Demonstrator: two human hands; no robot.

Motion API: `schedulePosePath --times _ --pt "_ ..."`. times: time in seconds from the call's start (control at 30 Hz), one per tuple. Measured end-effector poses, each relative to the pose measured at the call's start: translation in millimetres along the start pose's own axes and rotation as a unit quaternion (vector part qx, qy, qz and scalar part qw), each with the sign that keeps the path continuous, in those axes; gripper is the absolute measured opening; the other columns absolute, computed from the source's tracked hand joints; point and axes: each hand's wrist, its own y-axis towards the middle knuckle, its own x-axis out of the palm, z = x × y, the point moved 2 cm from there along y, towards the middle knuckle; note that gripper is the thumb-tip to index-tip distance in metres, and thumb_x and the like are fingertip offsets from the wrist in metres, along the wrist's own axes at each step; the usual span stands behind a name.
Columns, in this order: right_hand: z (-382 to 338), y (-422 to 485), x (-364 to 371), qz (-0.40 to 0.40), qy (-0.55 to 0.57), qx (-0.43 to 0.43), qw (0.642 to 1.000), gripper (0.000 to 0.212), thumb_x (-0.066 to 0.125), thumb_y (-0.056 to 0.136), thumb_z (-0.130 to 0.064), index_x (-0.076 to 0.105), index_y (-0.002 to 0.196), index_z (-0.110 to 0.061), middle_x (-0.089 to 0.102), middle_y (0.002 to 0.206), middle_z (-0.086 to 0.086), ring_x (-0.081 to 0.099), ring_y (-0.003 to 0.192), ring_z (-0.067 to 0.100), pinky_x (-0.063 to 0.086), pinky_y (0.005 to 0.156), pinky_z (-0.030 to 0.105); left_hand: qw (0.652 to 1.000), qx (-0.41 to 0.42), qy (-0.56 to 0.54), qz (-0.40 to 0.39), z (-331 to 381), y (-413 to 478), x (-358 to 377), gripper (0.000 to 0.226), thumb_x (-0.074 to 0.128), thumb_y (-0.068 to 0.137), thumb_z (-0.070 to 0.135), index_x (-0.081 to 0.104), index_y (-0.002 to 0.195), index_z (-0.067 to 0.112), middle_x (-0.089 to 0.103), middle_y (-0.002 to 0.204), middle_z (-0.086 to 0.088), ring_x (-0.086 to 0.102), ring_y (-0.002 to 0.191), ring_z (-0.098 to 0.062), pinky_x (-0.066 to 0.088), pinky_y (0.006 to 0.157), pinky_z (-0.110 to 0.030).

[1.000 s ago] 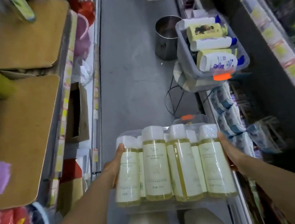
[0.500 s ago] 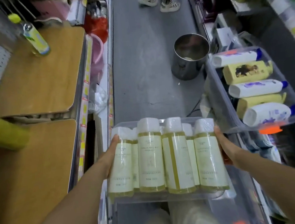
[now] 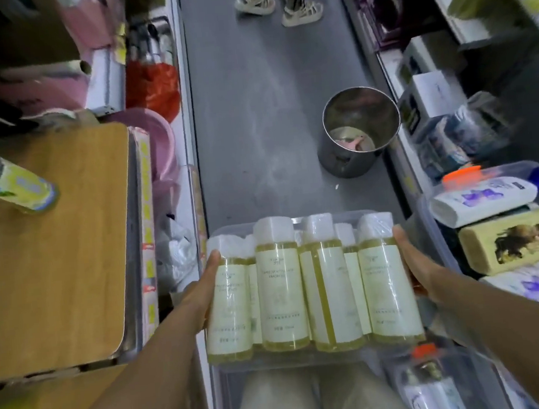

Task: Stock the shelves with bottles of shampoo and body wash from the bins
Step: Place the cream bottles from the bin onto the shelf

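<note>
I carry a clear plastic bin (image 3: 231, 229) at waist height, filled with several yellow bottles with white caps and pale labels (image 3: 280, 288). My left hand (image 3: 201, 295) holds its left side, thumb lying along the outer bottle. My right hand (image 3: 420, 266) holds the right side the same way. The other fingers of both hands are hidden under the bin. To my left is a wooden shelf board (image 3: 54, 255) with one clear bottle with a yellow-green label (image 3: 15, 187) on it.
A second clear bin (image 3: 426, 223) at my right holds white bottles (image 3: 482, 198) and a yellow one (image 3: 512, 241). A metal bucket (image 3: 359, 131) stands on the grey aisle floor. Another person's feet (image 3: 276, 4) are farther down the aisle. Stocked shelves line both sides.
I have moved forward along the aisle with the bin still in both hands. The bucket and the right-hand bin have come closer, and the wooden shelf now lies level with my left arm.
</note>
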Motion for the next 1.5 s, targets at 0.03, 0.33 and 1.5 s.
schedulePosePath --times 0.03,0.33,1.5 --pt "-18 6 0 -0.001 0.003 -0.002 1.000 0.095 0.034 0.066 -0.093 0.072 0.097 -0.013 0.076 0.093 0.015 0.070 0.089 0.033 0.055 0.088 0.049 1.000 0.006 0.012 -0.003 21 8 0 0.097 0.053 0.051 0.093 0.068 0.109 0.016 0.076 0.090 -0.009 0.072 0.084 -0.027 0.055 0.066 -0.035" --pt "-152 62 0 0.035 0.121 0.015 0.992 0.074 0.035 0.081 -0.083 0.063 0.071 -0.016 0.069 0.064 0.009 0.062 0.070 0.027 0.052 0.075 0.037 0.991 0.031 0.121 -0.049 216 89 18 0.116 0.046 0.040 0.099 0.068 0.114 0.012 0.075 0.099 -0.011 0.072 0.087 -0.028 0.056 0.066 -0.035" --pt "-287 227 -168 0.214 0.428 0.120 0.870 0.076 0.038 0.078 -0.084 0.066 0.102 -0.018 0.069 0.101 0.016 0.065 0.092 0.032 0.051 0.091 0.049 0.870 0.143 0.444 -0.162 594 235 370 0.106 0.048 0.046 0.103 0.076 0.097 0.014 0.078 0.086 -0.005 0.076 0.081 -0.026 0.060 0.085 -0.045"
